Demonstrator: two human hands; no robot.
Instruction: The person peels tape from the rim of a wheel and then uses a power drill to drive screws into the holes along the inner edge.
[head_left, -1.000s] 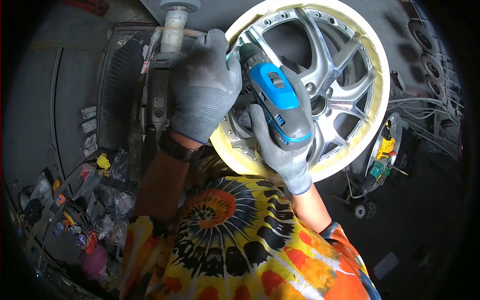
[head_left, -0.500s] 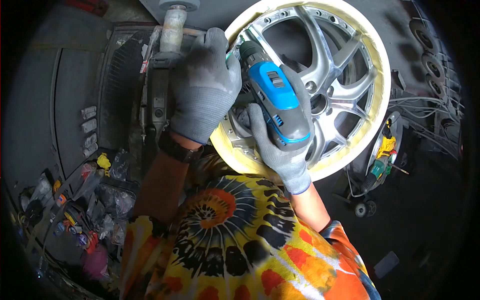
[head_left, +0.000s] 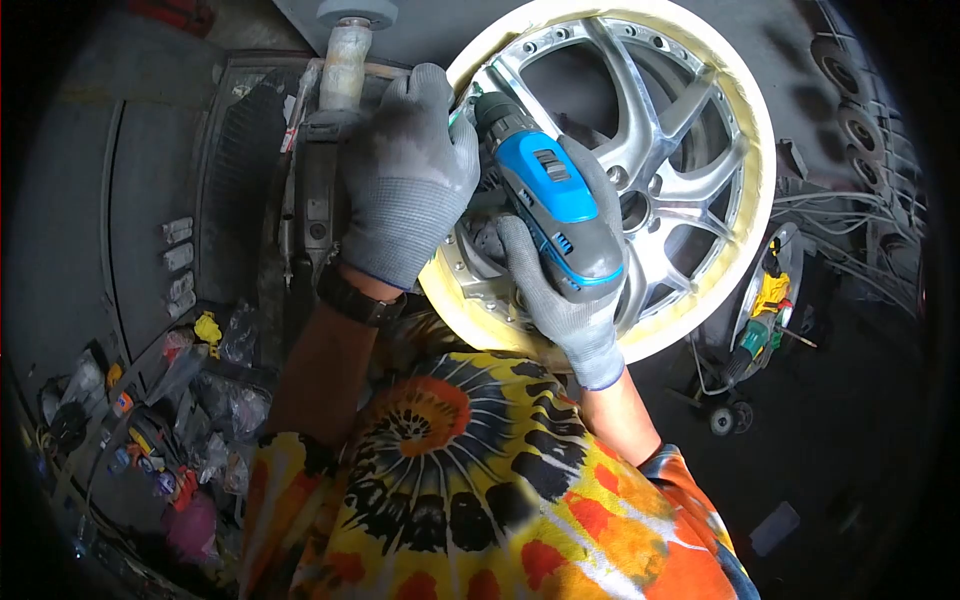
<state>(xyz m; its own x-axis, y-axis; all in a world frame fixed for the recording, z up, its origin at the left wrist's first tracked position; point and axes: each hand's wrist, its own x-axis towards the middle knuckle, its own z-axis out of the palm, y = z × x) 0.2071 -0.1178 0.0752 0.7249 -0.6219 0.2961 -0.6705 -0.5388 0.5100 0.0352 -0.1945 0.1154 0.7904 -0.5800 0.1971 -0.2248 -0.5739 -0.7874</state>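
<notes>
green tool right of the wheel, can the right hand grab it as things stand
Probably not: the right hand is wrapped round the drill, and the wheel lies partly between it and the green tool.

Wall, dark grey, flat panels with a vertical seam [head_left: 60,200]: 9 to 10 o'clock. Fittings, small, whitish, rectangular, stacked in a column [head_left: 178,258]: 9 o'clock. Panel, black, ribbed, rectangular, dark-framed [head_left: 240,150]: 10 o'clock. Item, dull red, blurred [head_left: 180,12]: between 10 and 11 o'clock. Clutter, clear plastic bags and small coloured containers [head_left: 215,425]: 8 o'clock; within it, crumpled yellow material [head_left: 207,330] and a magenta bundle [head_left: 190,525]. Rack, dark metal, bearing round grey discs [head_left: 860,130]: 2 o'clock. Cables, pale grey, loosely looped [head_left: 845,205]: between 2 and 3 o'clock. Floor, dark, smooth-looking [head_left: 820,430]: 4 o'clock, with one pale, flat rectangular piece [head_left: 774,528]. Light: bright centrally, outer edges black.
</notes>
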